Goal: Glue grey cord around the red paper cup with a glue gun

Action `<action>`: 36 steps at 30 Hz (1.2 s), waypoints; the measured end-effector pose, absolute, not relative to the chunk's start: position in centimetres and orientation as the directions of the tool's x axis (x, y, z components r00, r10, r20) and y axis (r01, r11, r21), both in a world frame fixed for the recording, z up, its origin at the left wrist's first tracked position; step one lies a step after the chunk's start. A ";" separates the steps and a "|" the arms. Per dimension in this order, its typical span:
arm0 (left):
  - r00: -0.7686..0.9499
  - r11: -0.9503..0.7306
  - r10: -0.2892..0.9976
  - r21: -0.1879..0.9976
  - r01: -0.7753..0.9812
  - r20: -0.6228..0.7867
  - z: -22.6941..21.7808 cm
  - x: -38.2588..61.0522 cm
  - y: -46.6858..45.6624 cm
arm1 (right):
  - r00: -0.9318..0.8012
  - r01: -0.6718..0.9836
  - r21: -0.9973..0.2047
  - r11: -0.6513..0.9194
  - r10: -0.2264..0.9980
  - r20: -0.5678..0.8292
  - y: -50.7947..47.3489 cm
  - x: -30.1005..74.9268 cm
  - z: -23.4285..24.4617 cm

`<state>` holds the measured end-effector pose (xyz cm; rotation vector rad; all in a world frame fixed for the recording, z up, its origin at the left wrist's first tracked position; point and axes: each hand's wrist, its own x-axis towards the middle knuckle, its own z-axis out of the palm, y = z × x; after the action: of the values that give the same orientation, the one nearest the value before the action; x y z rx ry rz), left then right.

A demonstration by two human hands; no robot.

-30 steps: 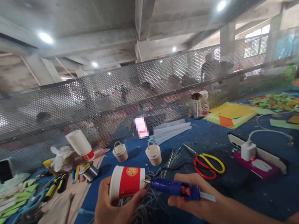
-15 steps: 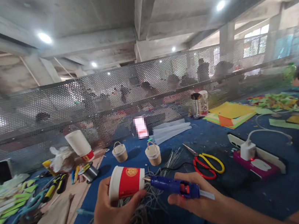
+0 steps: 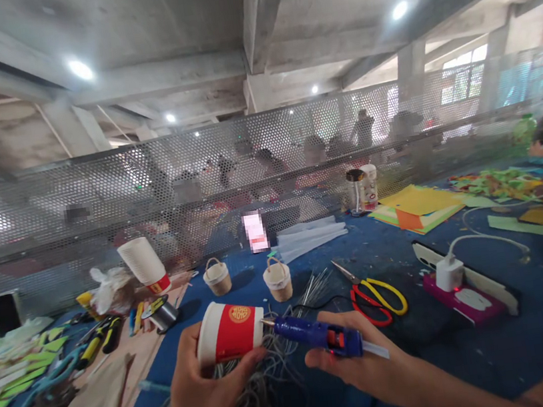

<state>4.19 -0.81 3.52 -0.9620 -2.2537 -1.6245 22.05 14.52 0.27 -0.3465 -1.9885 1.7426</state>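
My left hand (image 3: 204, 388) is closed around a white and red paper cup (image 3: 231, 330), tilted on its side with its base toward the right. In my right hand (image 3: 359, 363) is a blue hot glue gun (image 3: 315, 333), a clear glue stick poking out of its back. Its metal nozzle is at the cup's base edge; whether it touches I cannot tell. Beneath the cup lies a tangle of grey cord (image 3: 251, 401). Two small baskets with handles, one basket (image 3: 217, 278) at left and another basket (image 3: 277, 280) at right, stand just beyond.
Scissors (image 3: 375, 296) with red and yellow handles lie right of centre. A purple power bank (image 3: 466, 297) with a white charger sits farther right. Stacked paper cups (image 3: 143, 265), a wire spool (image 3: 162, 313) and gloves (image 3: 90, 404) are at left. Coloured paper (image 3: 418, 206) lies at the back.
Both hands, the cup and the glue gun stay almost in place. At the right edge, another person's arm has shifted slightly lower and farther right.
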 end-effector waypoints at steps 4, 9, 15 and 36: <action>-0.765 0.196 0.377 0.762 0.617 0.522 3.4 4.1 -1.0 | -0.863 -0.108 -0.987 0.118 0.482 0.152 14.6 22.1 0.5; -0.779 0.173 0.393 0.793 0.584 0.488 3.4 4.3 -0.9 | -0.861 -0.124 -0.989 0.085 0.487 0.150 14.6 22.0 0.4; -0.798 0.178 0.364 0.805 0.566 0.480 3.8 5.1 -0.8 | -0.852 -0.114 -0.993 -0.017 0.515 0.089 14.6 21.8 0.1; -0.806 0.076 0.415 0.866 0.494 0.423 3.1 5.7 0.1 | -0.822 -0.232 -0.963 -0.138 0.556 0.119 13.8 19.9 0.8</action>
<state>5.67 0.07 3.06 -0.9545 -2.2552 -1.8621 19.88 13.76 0.77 -0.3645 -1.6213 2.0044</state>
